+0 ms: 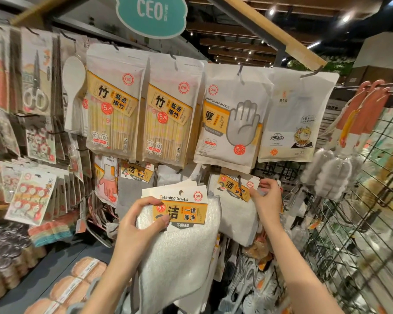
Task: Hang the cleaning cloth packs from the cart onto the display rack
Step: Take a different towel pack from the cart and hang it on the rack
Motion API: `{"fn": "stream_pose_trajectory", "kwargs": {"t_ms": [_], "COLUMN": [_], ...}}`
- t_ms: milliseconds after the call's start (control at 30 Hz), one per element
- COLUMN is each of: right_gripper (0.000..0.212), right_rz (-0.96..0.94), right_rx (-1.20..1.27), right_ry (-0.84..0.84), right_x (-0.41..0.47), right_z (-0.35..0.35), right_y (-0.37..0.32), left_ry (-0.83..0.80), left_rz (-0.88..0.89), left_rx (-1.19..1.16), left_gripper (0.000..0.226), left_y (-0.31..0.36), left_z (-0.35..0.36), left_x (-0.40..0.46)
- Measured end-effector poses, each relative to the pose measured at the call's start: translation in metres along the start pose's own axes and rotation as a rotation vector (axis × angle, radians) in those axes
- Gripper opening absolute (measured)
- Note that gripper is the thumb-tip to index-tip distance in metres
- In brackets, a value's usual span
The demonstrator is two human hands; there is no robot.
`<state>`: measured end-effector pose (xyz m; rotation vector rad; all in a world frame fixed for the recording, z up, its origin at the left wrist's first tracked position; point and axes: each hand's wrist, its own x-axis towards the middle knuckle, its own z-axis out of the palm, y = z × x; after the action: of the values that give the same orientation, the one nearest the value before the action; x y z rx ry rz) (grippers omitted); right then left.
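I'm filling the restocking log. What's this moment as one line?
left hand: holds cleaning towel packs | right hand: pinches hung cleaning towel pack on hook | stage: hanging

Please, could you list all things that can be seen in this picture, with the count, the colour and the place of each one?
cleaning towel packs in hand: a few stacked, white cloth with orange label, lower centre.
hung cleaning towel pack: one seen, white, on a hook right of centre.
bamboo chopstick packs: two in front, pale yellow, upper row.
disposable gloves pack: one in front, white, upper row.
white pouch with cartoon: one, upper right.
bottle brushes: several, grey heads, right grid.
teal sign: one, top.
scissors pack: one, upper left.
left hand: grips the stack.
right hand: pinches the hung pack.
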<state>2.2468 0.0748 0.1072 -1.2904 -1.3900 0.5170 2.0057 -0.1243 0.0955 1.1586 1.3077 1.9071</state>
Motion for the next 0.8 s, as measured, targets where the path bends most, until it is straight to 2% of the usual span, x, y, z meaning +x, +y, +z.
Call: {"fn": "stream_pose_trajectory", "kwargs": {"t_ms": [100,200,267,367,467,600,667,800], "right_gripper": [0.027,0.014,0.017,0.036,0.051,0.059,0.059,0.045], "right_rz": [-0.079,-0.108,-0.099,-0.130,-0.148,-0.181,-0.190,-0.167], "right_rx": [-0.045,0.086,0.174,0.146,0.186,0.237,0.237,0.254], "right_ry": [-0.040,-0.216,-0.400,-0.619,-0.549,-0.444,-0.403,-0.372], "right_x": [-0.016,-0.041,-0.060,-0.086,-0.101,-0.112,-0.116,-0.115], "right_z": [-0.014,-0.024,-0.024,-0.015,-0.003,0.002,0.003,0.004], "right_y": [-0.014,-0.042,-0.062,-0.078,-0.081,-0.079,-0.078,-0.081], "left_ry": [-0.007,-0.009,-0.015,-0.024,-0.012,0.008,0.025,0.062], "left_rz": [-0.004,-0.002,-0.004,0.017,0.042,0.100,0.100,0.105], "left_rx": [-0.012,-0.023,-0.041,-0.041,-0.040,0.015,0.001,0.013], "left_gripper": [0.034,0.033,0.033,0.037,0.049,0.069,0.065,0.056], "left_y": [0.001,0.002,0.004,0.006,0.006,0.008,0.008,0.009], "left_z": [0.004,0.009,0.013,0.018,0.020,0.018,0.019,0.020], "left_x": [0.000,-0.001,-0.001,-0.003,-0.005,-0.007,-0.007,-0.009]}}
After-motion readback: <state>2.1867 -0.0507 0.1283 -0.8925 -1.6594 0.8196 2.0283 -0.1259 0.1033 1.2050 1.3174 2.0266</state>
